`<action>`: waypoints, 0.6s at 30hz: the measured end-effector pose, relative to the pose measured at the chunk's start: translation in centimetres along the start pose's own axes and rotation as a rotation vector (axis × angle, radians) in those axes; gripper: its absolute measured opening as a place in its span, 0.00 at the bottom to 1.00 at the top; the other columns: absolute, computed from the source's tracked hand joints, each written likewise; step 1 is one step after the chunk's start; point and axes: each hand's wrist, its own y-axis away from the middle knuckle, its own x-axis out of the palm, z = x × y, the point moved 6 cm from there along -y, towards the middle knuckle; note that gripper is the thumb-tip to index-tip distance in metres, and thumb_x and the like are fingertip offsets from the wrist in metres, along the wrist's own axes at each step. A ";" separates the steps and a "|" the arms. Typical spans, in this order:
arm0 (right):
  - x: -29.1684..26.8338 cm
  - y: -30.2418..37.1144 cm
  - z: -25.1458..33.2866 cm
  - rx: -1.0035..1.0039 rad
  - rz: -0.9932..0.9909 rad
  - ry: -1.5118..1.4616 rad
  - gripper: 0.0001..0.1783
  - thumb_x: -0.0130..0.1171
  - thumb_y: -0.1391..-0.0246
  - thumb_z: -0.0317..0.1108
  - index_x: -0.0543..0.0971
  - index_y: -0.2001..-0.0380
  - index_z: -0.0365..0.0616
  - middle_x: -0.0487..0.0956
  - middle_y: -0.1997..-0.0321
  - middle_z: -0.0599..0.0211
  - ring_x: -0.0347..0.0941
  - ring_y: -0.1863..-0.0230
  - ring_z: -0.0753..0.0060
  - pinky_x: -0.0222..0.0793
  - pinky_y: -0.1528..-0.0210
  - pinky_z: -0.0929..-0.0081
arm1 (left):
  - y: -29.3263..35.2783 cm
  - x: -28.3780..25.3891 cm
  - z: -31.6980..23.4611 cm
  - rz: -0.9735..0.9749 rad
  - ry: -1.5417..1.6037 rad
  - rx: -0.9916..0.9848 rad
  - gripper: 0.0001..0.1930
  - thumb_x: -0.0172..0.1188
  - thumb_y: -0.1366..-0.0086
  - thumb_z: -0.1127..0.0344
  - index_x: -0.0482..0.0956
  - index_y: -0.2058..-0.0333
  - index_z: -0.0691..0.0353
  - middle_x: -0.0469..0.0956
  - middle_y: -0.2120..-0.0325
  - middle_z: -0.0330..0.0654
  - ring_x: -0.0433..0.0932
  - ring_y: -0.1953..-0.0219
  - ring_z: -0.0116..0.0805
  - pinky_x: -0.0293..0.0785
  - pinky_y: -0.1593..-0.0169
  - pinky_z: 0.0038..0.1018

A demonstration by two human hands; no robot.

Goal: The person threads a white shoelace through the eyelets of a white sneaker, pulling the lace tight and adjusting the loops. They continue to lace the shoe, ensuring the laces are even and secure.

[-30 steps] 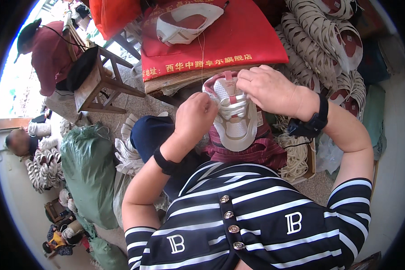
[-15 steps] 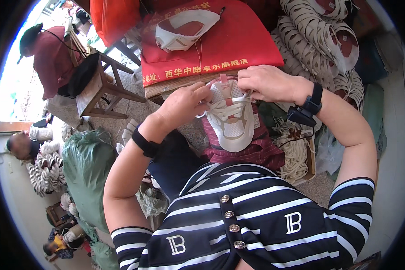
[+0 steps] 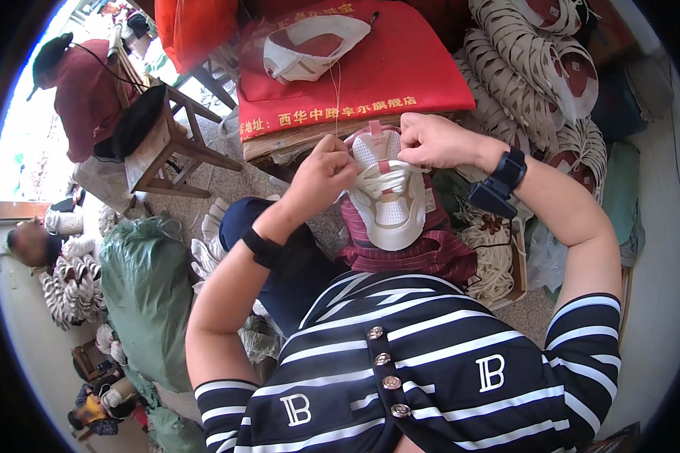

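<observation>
1. Between the two hands, in the head view, sat a white shoe upper point(image 3: 389, 217), its long axis pointing away from the person — rounded toe toward the body, pink-trimmed end toward the desk point(image 3: 268, 148).
2. The left hand point(image 3: 327, 171) was curled beside its left edge, the right hand point(image 3: 437, 141) by its far right edge. They stood apart, each with fingers closed, seemingly on the white lace point(image 3: 386, 183); the exact pinch was too small to make out. Neither looked plainly nearer.
3. Maroon striped cloth point(image 3: 452, 255) lay beneath the upper. Just past its far end came the desk's edge, under a red sheet point(image 3: 431, 72) bearing another upper point(image 3: 302, 66).
4. Leftward, floor showed toward a wooden stool point(image 3: 159, 151); rightward was tighter — a box of pale cords point(image 3: 493, 260) and stacked uppers point(image 3: 525, 72) stood near.
</observation>
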 end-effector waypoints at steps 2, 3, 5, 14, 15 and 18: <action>0.8 0.0 -0.5 0.045 -0.145 -0.047 0.14 0.62 0.46 0.38 0.80 0.76 0.37 0.70 0.65 0.65 0.71 0.64 0.67 0.68 0.61 0.70 | 0.5 0.7 0.9 -0.116 0.161 -0.096 0.09 0.60 0.34 0.67 0.81 0.68 0.70 0.69 0.63 0.39 0.70 0.61 0.28 0.68 0.59 0.24; 1.1 0.3 -0.6 0.094 -0.227 -0.210 0.12 0.63 0.45 0.36 0.82 0.74 0.37 0.70 0.65 0.66 0.72 0.64 0.72 0.68 0.61 0.71 | 0.8 1.1 1.0 -0.171 0.169 -0.107 0.11 0.60 0.32 0.67 0.81 0.69 0.70 0.69 0.61 0.38 0.69 0.60 0.26 0.67 0.58 0.22; 1.6 0.8 -1.2 0.330 -0.221 -0.595 0.11 0.62 0.43 0.35 0.82 0.73 0.38 0.69 0.65 0.68 0.71 0.64 0.75 0.68 0.62 0.72 | 1.0 1.5 0.9 -0.315 0.266 -0.152 0.11 0.60 0.32 0.66 0.81 0.70 0.69 0.69 0.61 0.38 0.69 0.60 0.26 0.67 0.58 0.22; -7.0 4.0 15.5 -0.232 -0.344 -0.516 0.06 0.63 0.40 0.29 0.82 0.69 0.38 0.71 0.62 0.68 0.69 0.59 0.75 0.65 0.55 0.77 | 1.0 -8.1 -18.0 -0.520 0.113 0.491 0.07 0.62 0.34 0.71 0.83 0.69 0.68 0.76 0.60 0.44 0.76 0.62 0.31 0.73 0.60 0.26; -7.6 3.7 15.3 -0.349 -0.384 -0.362 0.06 0.63 0.39 0.30 0.82 0.68 0.38 0.71 0.60 0.69 0.69 0.57 0.78 0.65 0.54 0.78 | 0.6 -8.4 -18.2 -0.516 0.050 0.473 0.07 0.62 0.33 0.70 0.84 0.67 0.67 0.76 0.60 0.43 0.75 0.61 0.31 0.73 0.59 0.25; -5.1 1.7 13.0 -0.192 -0.180 -0.740 0.07 0.62 0.37 0.31 0.83 0.66 0.38 0.74 0.60 0.71 0.71 0.57 0.80 0.66 0.53 0.79 | -1.0 -7.2 -14.2 -0.550 0.249 0.322 0.09 0.60 0.31 0.67 0.85 0.66 0.67 0.76 0.60 0.40 0.75 0.62 0.26 0.73 0.60 0.23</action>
